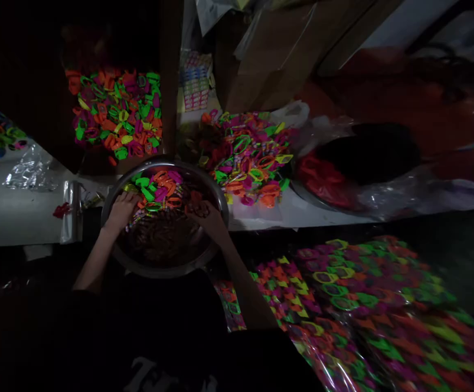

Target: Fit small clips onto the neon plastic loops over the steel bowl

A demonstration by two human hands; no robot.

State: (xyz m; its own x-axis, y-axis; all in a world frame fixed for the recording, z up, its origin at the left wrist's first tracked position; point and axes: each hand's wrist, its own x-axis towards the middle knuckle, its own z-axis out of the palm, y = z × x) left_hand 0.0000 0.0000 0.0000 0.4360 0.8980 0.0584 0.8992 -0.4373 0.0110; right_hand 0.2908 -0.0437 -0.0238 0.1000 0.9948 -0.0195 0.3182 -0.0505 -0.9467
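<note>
A wide metal basin [165, 271] stands in front of me, with bright neon toy pieces [161, 190] in its far half, some shaped like watches. Small striped pieces and a dark brownish mass fill the nearer part, too dim to name. Inside the basin's left rim, my left hand [122, 211] rests on the pieces with its fingers stretched out, beside a yellow-green one. My right hand [207, 215] is at the basin's right side, fingers curled at a dark orange cluster; shadow hides exactly what they grip.
Behind the basin, a cardboard box [92, 163] holds more neon toys. A loose toy heap [253, 158] lies on the white table [302, 218]. At right is another basin with a red bag [322, 179]. Filled clear bags [367, 294] lie lower right. A clear plastic roll [70, 212] stands left.
</note>
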